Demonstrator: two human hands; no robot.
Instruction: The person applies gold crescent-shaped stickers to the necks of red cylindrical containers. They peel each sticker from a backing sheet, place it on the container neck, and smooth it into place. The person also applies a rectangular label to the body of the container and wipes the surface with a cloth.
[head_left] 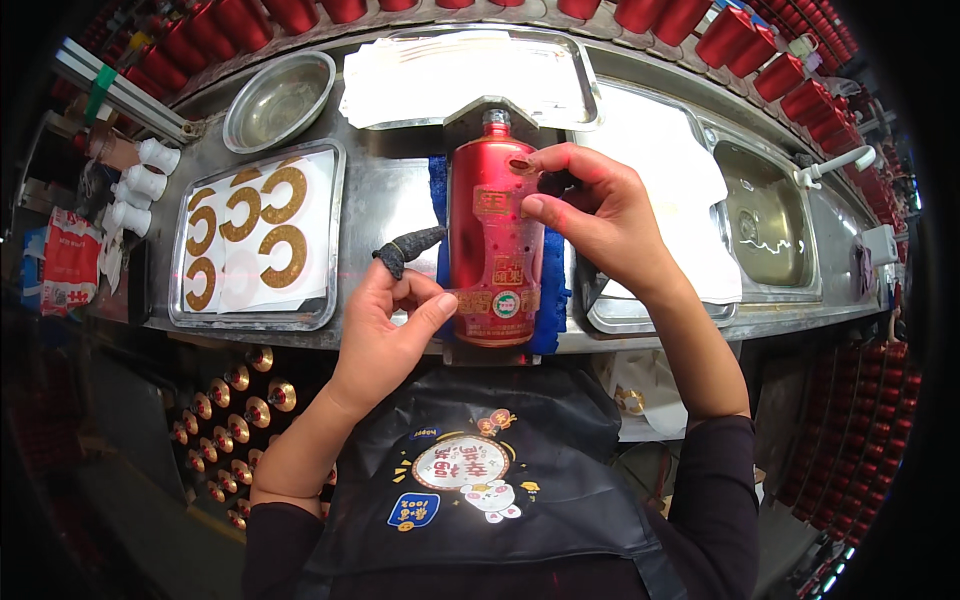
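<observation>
A red metallic bottle (pixel 468 238) lies in front of me, its neck pointing away. A thin, see-through label (pixel 508 268) with gold print and a small round green-and-white mark spreads over its side. My left hand (pixel 392 325) is at the bottle's lower left, thumb pressed to the end of the label's gold band. A black cover sits on its outstretched index finger. My right hand (pixel 590 205) reaches to the upper right side of the bottle. Its bent index finger and thumb are at the label's upper edge, beside a small gold oval.
A blue cloth (pixel 552 290) lies under the bottle. At left, a metal tray (pixel 325 318) carries gold crescent-shaped pieces on white sheets. Behind are a metal bowl (pixel 278 100) and a tray of white sheets (pixel 440 75). A sink (pixel 765 215) is at right; red bottles (pixel 725 38) line the back.
</observation>
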